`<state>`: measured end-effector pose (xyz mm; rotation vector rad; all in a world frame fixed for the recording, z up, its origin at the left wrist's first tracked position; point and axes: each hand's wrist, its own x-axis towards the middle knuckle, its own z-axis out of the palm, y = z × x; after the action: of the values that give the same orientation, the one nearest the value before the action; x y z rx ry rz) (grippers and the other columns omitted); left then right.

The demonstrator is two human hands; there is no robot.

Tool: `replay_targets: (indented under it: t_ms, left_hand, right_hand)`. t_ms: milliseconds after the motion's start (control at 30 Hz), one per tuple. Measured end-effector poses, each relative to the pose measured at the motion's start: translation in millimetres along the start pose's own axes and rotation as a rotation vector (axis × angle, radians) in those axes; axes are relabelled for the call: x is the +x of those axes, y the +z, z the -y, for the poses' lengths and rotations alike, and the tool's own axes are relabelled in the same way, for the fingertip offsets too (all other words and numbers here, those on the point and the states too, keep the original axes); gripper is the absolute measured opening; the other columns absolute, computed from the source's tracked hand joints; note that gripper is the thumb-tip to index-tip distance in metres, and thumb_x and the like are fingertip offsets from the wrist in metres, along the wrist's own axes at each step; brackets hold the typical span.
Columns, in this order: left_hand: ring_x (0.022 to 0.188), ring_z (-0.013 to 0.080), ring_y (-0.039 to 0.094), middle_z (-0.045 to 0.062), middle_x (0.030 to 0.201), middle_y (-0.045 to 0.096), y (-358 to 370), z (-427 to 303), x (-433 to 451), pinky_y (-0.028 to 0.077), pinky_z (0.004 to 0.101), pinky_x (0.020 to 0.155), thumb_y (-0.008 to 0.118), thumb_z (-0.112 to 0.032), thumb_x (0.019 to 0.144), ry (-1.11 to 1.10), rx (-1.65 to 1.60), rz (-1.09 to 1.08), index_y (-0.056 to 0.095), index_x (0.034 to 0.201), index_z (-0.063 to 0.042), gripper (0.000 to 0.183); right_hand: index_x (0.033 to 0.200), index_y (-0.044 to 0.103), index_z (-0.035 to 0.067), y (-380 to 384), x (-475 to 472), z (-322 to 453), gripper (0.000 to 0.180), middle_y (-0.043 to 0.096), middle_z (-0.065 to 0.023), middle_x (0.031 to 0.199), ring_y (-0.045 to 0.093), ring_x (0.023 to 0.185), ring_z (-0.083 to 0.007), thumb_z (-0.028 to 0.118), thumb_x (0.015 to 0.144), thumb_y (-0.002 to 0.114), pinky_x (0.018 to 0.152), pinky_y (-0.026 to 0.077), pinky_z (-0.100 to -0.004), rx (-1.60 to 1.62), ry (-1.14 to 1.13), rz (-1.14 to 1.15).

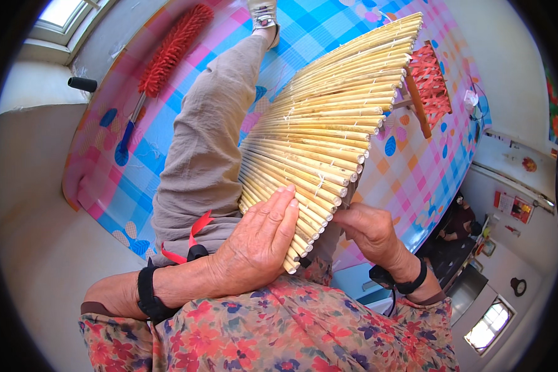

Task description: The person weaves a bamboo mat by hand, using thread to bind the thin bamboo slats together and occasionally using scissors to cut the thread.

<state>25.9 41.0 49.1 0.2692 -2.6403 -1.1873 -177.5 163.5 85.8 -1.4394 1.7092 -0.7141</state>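
A mat of straw-coloured stalks (307,135), tied side by side with white thread, slopes across my lap and right leg. Its cut ends fan along the right edge. My left hand (265,237) is on the near end, fingers together and flat over the stalks, thumb hidden, holding the mat. My right hand (369,230) is at the right edge, fingers bent, tips out of sight behind the stalk ends; whether it pinches anything is hidden. A white thread knot (320,182) shows on the upper face, just beyond the left fingertips.
I sit on a bed with a checked plastic cover (167,135). A red duster (176,51) lies left of my leg (209,130). Beyond the mat stands a small stool with a red woven seat (428,86). A person (460,223) is in the background at right.
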Motion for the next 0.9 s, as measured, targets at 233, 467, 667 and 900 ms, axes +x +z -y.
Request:
replay_targets:
  t_ms: [233, 467, 667, 900]
  left_hand:
    - [0.115, 0.0438, 0.045, 0.035, 0.126, 0.039, -0.2, 1.4, 0.3, 0.038, 0.0462, 0.096, 0.060, -0.002, 0.066, 0.004, -0.025, 0.002, 0.037, 0.119, 0.017, 0.061]
    - [0.115, 0.0442, 0.045, 0.036, 0.127, 0.039, 0.0, 1.2, 0.6, 0.038, 0.0464, 0.096, 0.060, -0.002, 0.067, 0.011, -0.024, 0.008, 0.037, 0.120, 0.017, 0.061]
    - [0.115, 0.0440, 0.045, 0.036, 0.126, 0.039, -0.4, 0.2, 1.4, 0.038, 0.0466, 0.095, 0.059, -0.004, 0.069, 0.006, -0.015, 0.003, 0.037, 0.119, 0.017, 0.059]
    - [0.115, 0.0439, 0.046, 0.035, 0.126, 0.041, 0.8, -2.1, 5.1, 0.039, 0.0469, 0.095, 0.058, -0.005, 0.071, 0.021, 0.003, -0.005, 0.038, 0.119, 0.017, 0.057]
  right_hand:
    - [0.102, 0.063, 0.005, 3.9, 2.3, 2.0, 0.029, 0.057, -0.0097, 0.070, 0.058, 0.063, -0.0250, -0.004, 0.075, 0.064, 0.054, 0.045, -0.0318, 0.040, 0.003, -0.018]
    - [0.103, 0.062, 0.005, 3.5, 1.8, 1.5, 0.031, 0.057, -0.0103, 0.071, 0.058, 0.064, -0.0251, -0.005, 0.074, 0.063, 0.055, 0.045, -0.0318, 0.038, 0.001, -0.004]
    - [0.102, 0.062, 0.005, 2.6, 2.5, -1.4, 0.033, 0.058, -0.0110, 0.074, 0.059, 0.067, -0.0267, -0.008, 0.072, 0.059, 0.056, 0.046, -0.0321, 0.037, -0.021, 0.005]
    - [0.099, 0.061, 0.003, 9.1, 3.8, 1.1, 0.031, 0.059, -0.0129, 0.080, 0.061, 0.073, -0.0298, -0.010, 0.072, 0.058, 0.061, 0.048, -0.0325, 0.073, 0.012, -0.012]
